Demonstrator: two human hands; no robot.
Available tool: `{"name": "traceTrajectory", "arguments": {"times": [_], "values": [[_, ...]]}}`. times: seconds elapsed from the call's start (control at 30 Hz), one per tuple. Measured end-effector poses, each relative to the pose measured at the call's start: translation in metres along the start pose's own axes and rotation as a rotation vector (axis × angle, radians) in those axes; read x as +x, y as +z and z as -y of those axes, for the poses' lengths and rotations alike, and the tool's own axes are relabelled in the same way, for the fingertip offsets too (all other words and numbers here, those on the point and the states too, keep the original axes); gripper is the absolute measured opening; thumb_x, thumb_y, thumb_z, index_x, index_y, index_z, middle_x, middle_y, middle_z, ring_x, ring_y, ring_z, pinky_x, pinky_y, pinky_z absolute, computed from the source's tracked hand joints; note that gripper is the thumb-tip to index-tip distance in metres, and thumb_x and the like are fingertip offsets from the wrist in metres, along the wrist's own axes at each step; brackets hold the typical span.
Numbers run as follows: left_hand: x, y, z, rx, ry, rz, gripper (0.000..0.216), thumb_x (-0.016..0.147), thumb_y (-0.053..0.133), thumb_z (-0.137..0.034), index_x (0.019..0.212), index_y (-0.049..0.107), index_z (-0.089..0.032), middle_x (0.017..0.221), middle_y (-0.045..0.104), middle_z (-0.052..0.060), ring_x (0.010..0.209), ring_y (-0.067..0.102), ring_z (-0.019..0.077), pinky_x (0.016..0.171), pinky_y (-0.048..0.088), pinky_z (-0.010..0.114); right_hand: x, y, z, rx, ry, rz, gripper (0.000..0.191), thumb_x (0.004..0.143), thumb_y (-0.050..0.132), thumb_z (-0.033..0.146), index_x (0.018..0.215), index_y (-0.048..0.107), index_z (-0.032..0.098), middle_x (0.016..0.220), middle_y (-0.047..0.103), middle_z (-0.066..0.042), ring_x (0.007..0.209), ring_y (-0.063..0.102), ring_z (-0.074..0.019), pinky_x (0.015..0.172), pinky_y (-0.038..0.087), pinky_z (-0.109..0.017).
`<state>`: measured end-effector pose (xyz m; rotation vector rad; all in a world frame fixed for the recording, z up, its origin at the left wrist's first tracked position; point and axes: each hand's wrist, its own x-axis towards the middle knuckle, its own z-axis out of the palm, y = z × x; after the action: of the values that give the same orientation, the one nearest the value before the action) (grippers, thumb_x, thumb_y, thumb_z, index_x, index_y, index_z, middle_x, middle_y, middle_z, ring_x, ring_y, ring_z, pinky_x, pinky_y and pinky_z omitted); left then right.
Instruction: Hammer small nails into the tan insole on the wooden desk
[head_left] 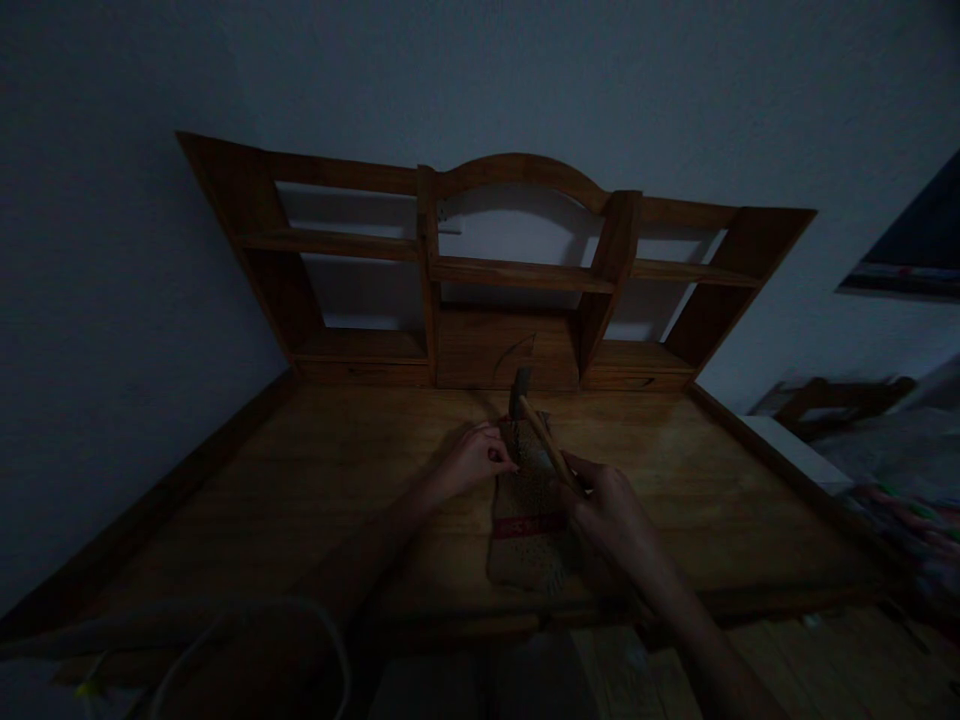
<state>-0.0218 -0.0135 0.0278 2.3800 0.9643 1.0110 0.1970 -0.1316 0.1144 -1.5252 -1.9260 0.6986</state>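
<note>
The room is very dim. My right hand [611, 510] is closed around the wooden handle of a hammer [536, 425], whose dark head is raised toward the back of the desk. My left hand [476, 458] pinches something small I cannot make out, its fingertips resting at the upper left edge of a woven cloth [525, 530] with a red stripe. The cloth lies flat on the wooden desk [300, 490], between both hands.
A wooden hutch [517, 275] with open shelves and small drawers stands at the back of the desk against a pale wall. A white cable [330, 630] loops near the front left. Dark furniture and patterned fabric [907, 510] lie to the right.
</note>
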Motion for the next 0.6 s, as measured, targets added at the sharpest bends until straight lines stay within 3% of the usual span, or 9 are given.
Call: {"name": "traceTrajectory", "arguments": {"times": [0.17,0.33,0.6], "values": [[-0.0003,0.0,-0.0003,-0.003,0.026,-0.009,0.021,0.077,0.073,-0.037,0.07,0.07,-0.017,0.078,0.059,0.003,0.082,0.051,0.0111,0.075,0.038,0.025,0.0002,-0.0025,0.0054,0.064,-0.011,0.005,0.04,0.087,0.05,0.027,0.124,0.062,0.018,0.093,0.064,-0.002,0.082,0.06,-0.0189,0.074,0.045,-0.027],[-0.0006,-0.0011,-0.0022,-0.008,0.0,0.002,0.022,0.076,0.073,-0.038,0.069,0.07,-0.017,0.077,0.059,0.002,0.081,0.051,0.0113,0.074,0.038,0.025,0.0009,0.002,0.0027,0.06,-0.013,0.008,0.034,0.085,0.048,0.023,0.113,0.065,0.015,0.093,0.064,-0.003,0.083,0.061,-0.0184,0.073,0.044,-0.026],[-0.0014,-0.0031,-0.0053,0.002,-0.027,0.015,0.019,0.075,0.074,-0.036,0.07,0.071,-0.018,0.077,0.059,0.002,0.082,0.051,0.0111,0.072,0.037,0.024,-0.0072,0.0039,0.0018,0.094,0.022,-0.044,0.042,0.088,0.051,0.03,0.128,0.06,0.021,0.092,0.064,0.0,0.081,0.061,-0.016,0.07,0.045,-0.025]]}}
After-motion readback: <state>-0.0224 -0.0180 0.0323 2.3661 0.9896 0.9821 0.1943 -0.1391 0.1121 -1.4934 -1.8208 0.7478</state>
